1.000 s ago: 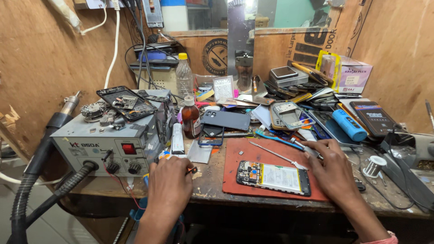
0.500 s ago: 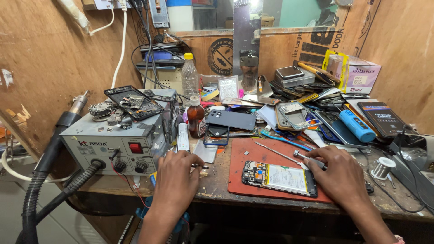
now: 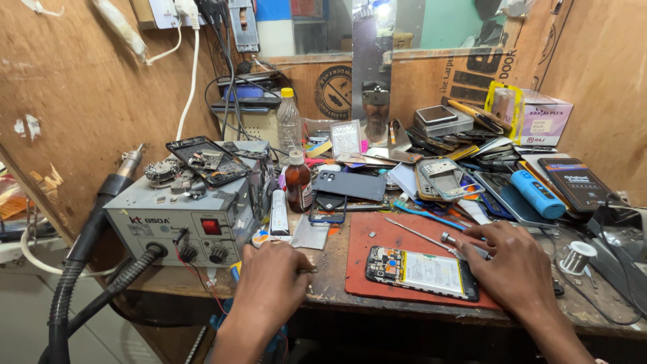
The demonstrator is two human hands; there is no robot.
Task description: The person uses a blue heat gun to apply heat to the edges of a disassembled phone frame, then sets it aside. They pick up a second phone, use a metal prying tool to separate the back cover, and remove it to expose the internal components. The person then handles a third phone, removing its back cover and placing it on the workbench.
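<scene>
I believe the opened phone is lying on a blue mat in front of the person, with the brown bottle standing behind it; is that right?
Not quite: the head view shows the opened phone lying on a red mat, not a blue one. The brown bottle does stand behind it.

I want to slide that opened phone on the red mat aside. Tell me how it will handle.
The opened phone lies flat with its back cover off, so it will probably slide on the red mat rather than roll or tip. Its bare boards and battery look fragile, so push its edges. It is thin and likely light.
</scene>
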